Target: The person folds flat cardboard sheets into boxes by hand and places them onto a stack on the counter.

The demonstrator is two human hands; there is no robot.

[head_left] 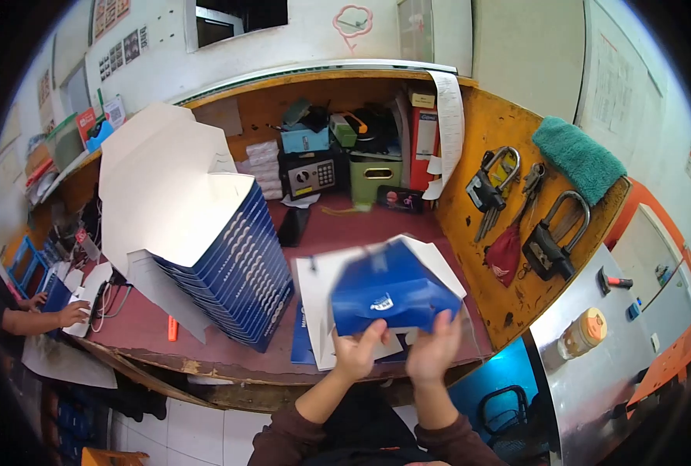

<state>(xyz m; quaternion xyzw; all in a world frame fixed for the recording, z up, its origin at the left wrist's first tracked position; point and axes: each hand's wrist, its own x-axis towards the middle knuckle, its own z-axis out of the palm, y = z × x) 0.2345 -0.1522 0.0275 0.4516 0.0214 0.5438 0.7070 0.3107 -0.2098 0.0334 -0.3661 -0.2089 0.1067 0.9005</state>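
A blue cardboard carton (392, 291), partly folded and slightly blurred, is held up over the front of the desk. My left hand (357, 351) grips its lower left edge, the thumb on the blue face. At its lower right edge my right hand (432, 349) holds on too, smeared a little by motion. Beneath the carton lie flat white and blue card sheets (314, 334), partly hidden by it. To the left rises a tall leaning stack of nested blue-and-white cartons (233, 268), their white flaps open at the top.
The red-brown desktop (338, 221) carries a dark phone (293, 227), a small safe (312, 177) and a green bin (375, 182). Padlocks (489, 186) hang on the right wooden panel. An orange-lidded jar (582, 334) stands on a metal table. Another person's hand (72, 314) is at far left.
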